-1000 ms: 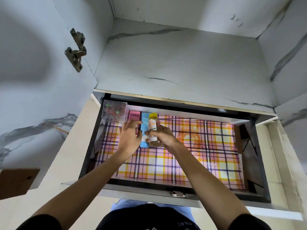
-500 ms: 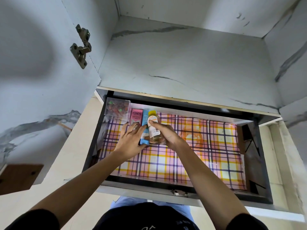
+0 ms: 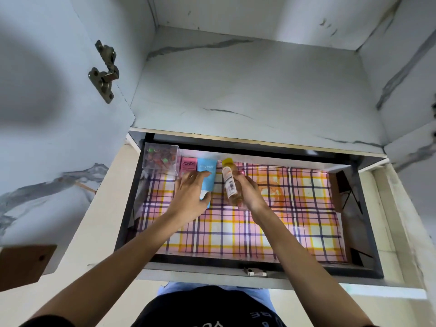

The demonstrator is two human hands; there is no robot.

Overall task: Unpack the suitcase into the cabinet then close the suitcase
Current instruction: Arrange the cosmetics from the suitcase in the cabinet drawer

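Observation:
The cabinet's pulled-out drawer is lined with pink and yellow plaid paper. Along its far left edge sit a clear box of small round items, a pink Pond's box and a blue tube. My left hand lies over the blue tube's lower end, thumb under it and fingers stretched across toward the pink box. My right hand grips a small amber bottle with a yellow cap, tilted, just right of the tube. The suitcase is out of view.
Above the drawer is a white marbled shelf. The open cabinet door with a metal hinge stands at the left. The drawer's right two thirds hold only the plaid liner.
Both hands have shifted slightly toward the drawer's back. The blue tube now lies straighter beside the pink box, and the bottle is tilted next to it.

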